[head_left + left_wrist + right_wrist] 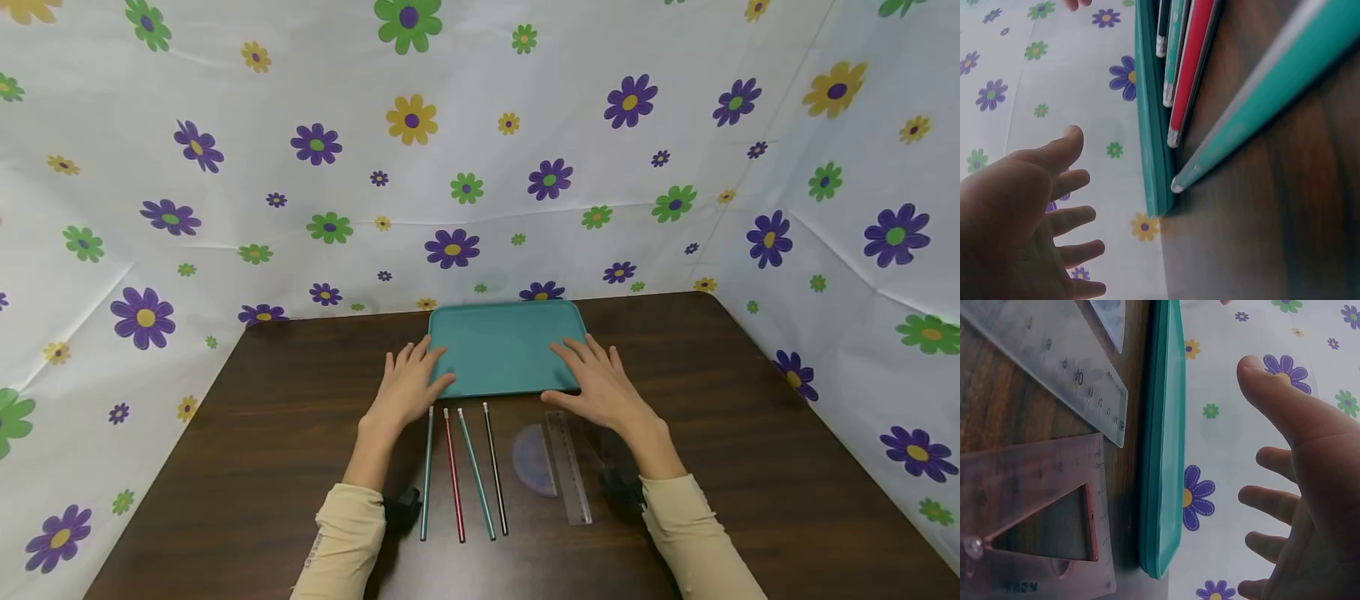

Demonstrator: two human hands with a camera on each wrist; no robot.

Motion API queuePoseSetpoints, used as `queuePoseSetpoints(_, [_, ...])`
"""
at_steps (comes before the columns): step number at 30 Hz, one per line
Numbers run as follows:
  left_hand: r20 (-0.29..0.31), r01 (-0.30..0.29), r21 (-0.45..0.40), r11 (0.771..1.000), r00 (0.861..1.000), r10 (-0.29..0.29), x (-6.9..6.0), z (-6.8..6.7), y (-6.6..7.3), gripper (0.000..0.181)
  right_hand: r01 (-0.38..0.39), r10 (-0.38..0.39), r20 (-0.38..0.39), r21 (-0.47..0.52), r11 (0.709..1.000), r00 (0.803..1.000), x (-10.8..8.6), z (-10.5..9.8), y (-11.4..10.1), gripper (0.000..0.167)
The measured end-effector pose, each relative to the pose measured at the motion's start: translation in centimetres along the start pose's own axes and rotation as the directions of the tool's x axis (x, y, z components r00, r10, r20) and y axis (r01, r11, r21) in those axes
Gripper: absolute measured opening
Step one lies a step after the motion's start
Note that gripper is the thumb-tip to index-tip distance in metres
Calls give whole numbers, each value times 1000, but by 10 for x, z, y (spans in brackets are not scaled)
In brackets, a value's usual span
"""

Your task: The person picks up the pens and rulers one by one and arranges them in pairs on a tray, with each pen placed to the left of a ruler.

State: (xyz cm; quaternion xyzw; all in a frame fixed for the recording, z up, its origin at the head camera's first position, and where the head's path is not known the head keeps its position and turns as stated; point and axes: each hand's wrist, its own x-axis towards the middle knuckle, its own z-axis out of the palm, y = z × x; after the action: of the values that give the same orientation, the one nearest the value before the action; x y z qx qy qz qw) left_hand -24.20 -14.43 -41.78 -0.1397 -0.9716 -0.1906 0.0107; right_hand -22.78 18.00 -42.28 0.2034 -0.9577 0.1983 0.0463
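A teal tray [498, 350] lies near the far edge of the table. Fingers spread, my left hand [405, 390] hovers at its left side, and my right hand [600, 387] at its right side. Both hold nothing; whether any fingertip touches the rim I cannot tell. Several pencils lie lengthwise in front of the tray: a red pencil [453, 475], a black pencil [496, 468] and teal ones, such as the leftmost teal pencil [427, 475]. Right of them are a clear protractor [532, 460] and a clear ruler [568, 467]. A pinkish set square [1029, 487] shows in the right wrist view.
The dark wooden table [247, 467] extends to both sides of the things. A white flowered cloth [337, 75] hangs behind the table and along its sides. Dark wrist straps sit at both sleeves.
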Motion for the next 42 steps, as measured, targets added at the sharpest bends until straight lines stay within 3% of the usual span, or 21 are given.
queuePoseSetpoints(8, [-3, 52, 2, 999, 999, -52, 1, -2, -14, 61, 6, -6, -7, -3, 1000, 1000, -1, 4, -4, 86])
queuePoseSetpoints(31, [-26, 135, -32, 990, 990, -136, 1, -3, -24, 56, 40, -40, -13, -31, 999, 999, 2, 5, -10, 83])
queuePoseSetpoints(42, [10, 180, -12, 984, 984, -180, 3, -1, -27, 56, 69, -71, -28, -37, 997, 997, 2, 7, -14, 79])
